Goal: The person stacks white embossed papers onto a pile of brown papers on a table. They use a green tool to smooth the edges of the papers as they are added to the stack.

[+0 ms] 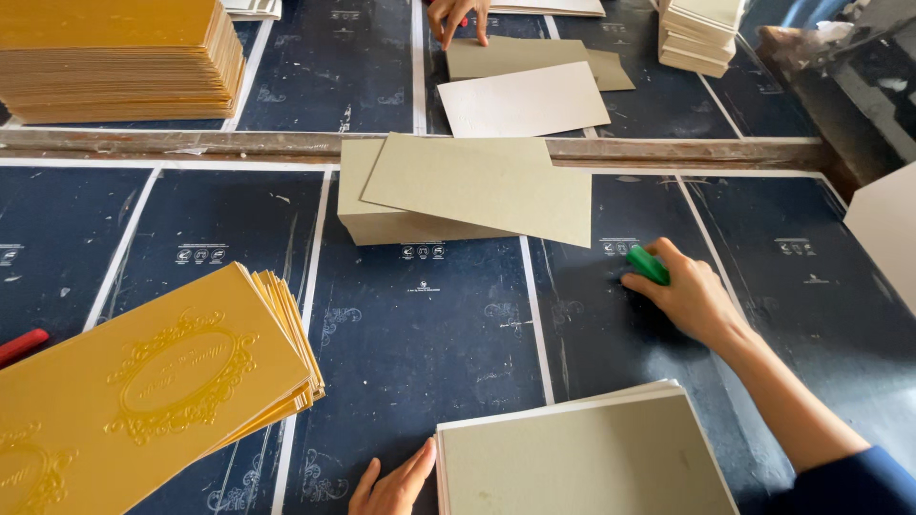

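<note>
Nearest the camera, a stack of grey rectangular cardboard sheets (582, 458) lies on the dark blue printed table covering (420, 324). Left hand (393, 484) rests flat and open against the stack's left edge, holding nothing. Right hand (689, 294) is curled around a small green plastic block (647, 264), pressing it to the covering, well apart from the stack. Gold embossed cards (143, 391) fan out at left. Another grey board pile (458, 191) sits beyond, where another person's hand (456, 17) touches loose sheets.
</note>
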